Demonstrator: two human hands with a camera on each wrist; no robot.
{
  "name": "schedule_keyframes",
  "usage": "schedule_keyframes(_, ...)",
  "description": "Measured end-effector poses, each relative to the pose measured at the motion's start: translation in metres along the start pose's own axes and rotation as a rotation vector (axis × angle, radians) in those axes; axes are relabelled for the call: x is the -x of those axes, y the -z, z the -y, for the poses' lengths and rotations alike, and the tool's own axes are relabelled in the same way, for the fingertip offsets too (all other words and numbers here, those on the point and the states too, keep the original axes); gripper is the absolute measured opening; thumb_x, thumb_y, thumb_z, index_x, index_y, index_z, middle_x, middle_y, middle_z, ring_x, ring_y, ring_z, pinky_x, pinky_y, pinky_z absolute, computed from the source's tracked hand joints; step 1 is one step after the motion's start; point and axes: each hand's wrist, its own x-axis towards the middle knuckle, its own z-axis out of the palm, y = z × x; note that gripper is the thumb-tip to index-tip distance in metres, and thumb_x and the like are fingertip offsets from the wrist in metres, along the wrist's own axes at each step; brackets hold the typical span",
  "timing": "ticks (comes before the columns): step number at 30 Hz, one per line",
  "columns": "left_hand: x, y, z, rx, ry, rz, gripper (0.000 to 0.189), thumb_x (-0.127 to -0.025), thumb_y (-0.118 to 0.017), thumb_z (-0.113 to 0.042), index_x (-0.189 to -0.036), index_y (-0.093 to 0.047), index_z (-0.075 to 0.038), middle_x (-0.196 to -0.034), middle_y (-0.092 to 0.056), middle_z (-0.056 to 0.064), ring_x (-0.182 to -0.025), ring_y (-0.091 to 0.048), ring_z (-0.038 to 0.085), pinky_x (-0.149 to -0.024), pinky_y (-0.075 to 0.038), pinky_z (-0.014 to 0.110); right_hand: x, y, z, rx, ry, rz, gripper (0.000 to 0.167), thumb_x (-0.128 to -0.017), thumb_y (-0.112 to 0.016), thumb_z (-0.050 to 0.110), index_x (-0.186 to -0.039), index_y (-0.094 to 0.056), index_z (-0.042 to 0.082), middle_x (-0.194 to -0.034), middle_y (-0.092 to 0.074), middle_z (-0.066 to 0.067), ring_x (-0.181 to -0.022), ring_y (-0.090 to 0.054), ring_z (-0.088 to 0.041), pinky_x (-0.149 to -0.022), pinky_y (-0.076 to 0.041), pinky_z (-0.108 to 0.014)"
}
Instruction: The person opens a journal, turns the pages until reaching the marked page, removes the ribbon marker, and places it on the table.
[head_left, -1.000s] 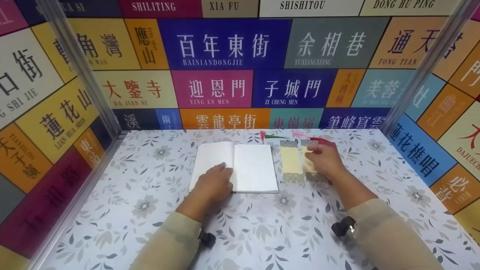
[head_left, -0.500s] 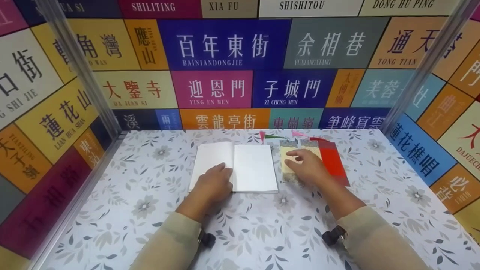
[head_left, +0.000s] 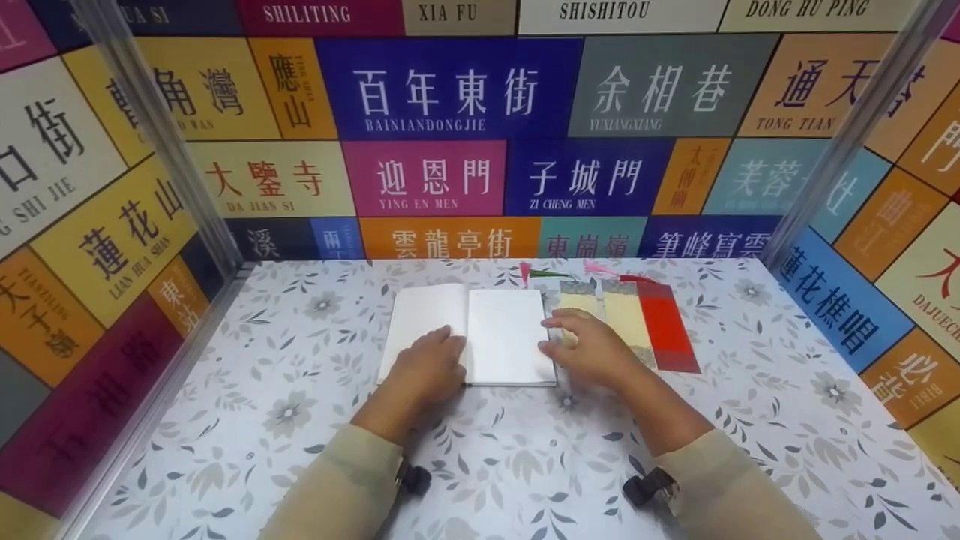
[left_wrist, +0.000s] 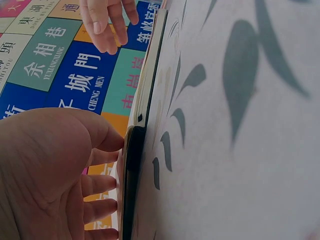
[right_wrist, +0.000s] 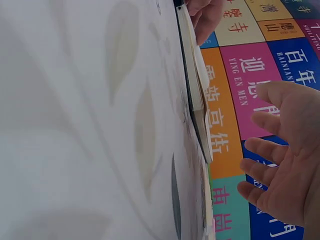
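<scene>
An open notebook (head_left: 508, 337) with blank white pages lies on the table. My left hand (head_left: 429, 366) rests on its left page, fingertips near the centre fold; in the left wrist view the thumb and fingertips meet the notebook's edge. At the notebook's right edge is my right hand (head_left: 596, 351). The right wrist view shows that hand (right_wrist: 287, 160) raised off the surface, fingers spread and loosely bent, holding nothing. Partly under the right hand in the head view lies a cream bookmark (head_left: 579, 298) with grey patterned ends. Beside it are another cream bookmark (head_left: 624, 311) and a red bookmark (head_left: 666, 326).
Pink tassels (head_left: 600, 268) and a green cord (head_left: 551, 273) extend behind the bookmarks. A floral cloth (head_left: 480, 457) covers the table. Panels with Chinese characters (head_left: 450, 88) rise at the back and both sides, with clear corner posts (head_left: 169, 142).
My right hand has moved left from above the cream bookmarks to the notebook's right edge, uncovering the red bookmark and the second cream one. My left hand has stayed still.
</scene>
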Motion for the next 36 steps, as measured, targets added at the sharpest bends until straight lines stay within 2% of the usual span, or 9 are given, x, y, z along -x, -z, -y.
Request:
schedule_keyframes(5, -0.001, 0.0, 0.0, 0.004, 0.01, 0.004, 0.058, -0.108, -0.05, -0.03, -0.165, -0.043, -0.022, -0.178, -0.032, 0.005, -0.166, -0.03, 0.029, -0.135, -0.027, 0.056, 0.003, -0.003, 0.001, 0.061, 0.065, 0.063, 0.064, -0.094, -0.072, 0.064, -0.152, -0.06, 0.039, -0.173, -0.039, 0.009, -0.162, -0.037, -0.03, -0.126, -0.037, -0.067)
schedule_keyframes(13, 0.004, 0.001, 0.0, 0.008, -0.01, -0.01, 0.057, -0.109, -0.049, -0.028, -0.164, -0.044, -0.018, -0.177, -0.033, 0.008, -0.165, -0.031, 0.032, -0.135, -0.028, 0.057, 0.005, -0.011, -0.003, 0.11, 0.166, 0.133, 0.058, -0.095, -0.073, 0.059, -0.15, -0.059, 0.046, -0.17, -0.043, 0.014, -0.164, -0.035, -0.025, -0.131, -0.032, -0.063)
schedule_keyframes(17, 0.003, 0.001, -0.001, 0.007, -0.006, 0.0, 0.057, -0.109, -0.048, -0.029, -0.165, -0.043, -0.018, -0.177, -0.032, 0.007, -0.165, -0.031, 0.031, -0.135, -0.027, 0.057, 0.006, -0.012, -0.007, 0.119, 0.166, 0.2, 0.06, -0.093, -0.077, 0.054, -0.15, -0.059, 0.048, -0.172, -0.04, 0.017, -0.166, -0.031, -0.023, -0.133, -0.029, -0.062)
schedule_keyframes(20, 0.002, 0.001, -0.001, 0.006, -0.007, -0.002, 0.057, -0.108, -0.049, -0.029, -0.164, -0.044, -0.018, -0.177, -0.033, 0.008, -0.165, -0.031, 0.031, -0.135, -0.028, 0.057, 0.006, -0.012, -0.009, 0.143, 0.172, 0.223, 0.058, -0.094, -0.079, 0.047, -0.149, -0.061, 0.044, -0.173, -0.039, 0.016, -0.166, -0.03, -0.023, -0.134, -0.027, -0.06)
schedule_keyframes(26, 0.002, 0.0, -0.001, 0.017, 0.007, 0.001, 0.057, -0.108, -0.049, -0.029, -0.165, -0.043, -0.02, -0.178, -0.032, 0.006, -0.166, -0.03, 0.03, -0.135, -0.027, 0.056, 0.004, -0.014, -0.013, 0.173, 0.137, 0.232, 0.054, -0.095, -0.081, 0.04, -0.146, -0.063, 0.046, -0.17, -0.041, 0.021, -0.166, -0.03, -0.018, -0.135, -0.028, -0.055)
schedule_keyframes(36, 0.002, 0.0, -0.001, 0.007, 0.005, 0.004, 0.057, -0.109, -0.049, -0.03, -0.165, -0.043, -0.02, -0.178, -0.031, 0.005, -0.166, -0.03, 0.029, -0.135, -0.027, 0.057, 0.003, -0.013, -0.015, 0.162, 0.122, 0.234, 0.052, -0.095, -0.08, 0.04, -0.143, -0.064, 0.049, -0.168, -0.043, 0.023, -0.165, -0.032, -0.018, -0.135, -0.028, -0.055)
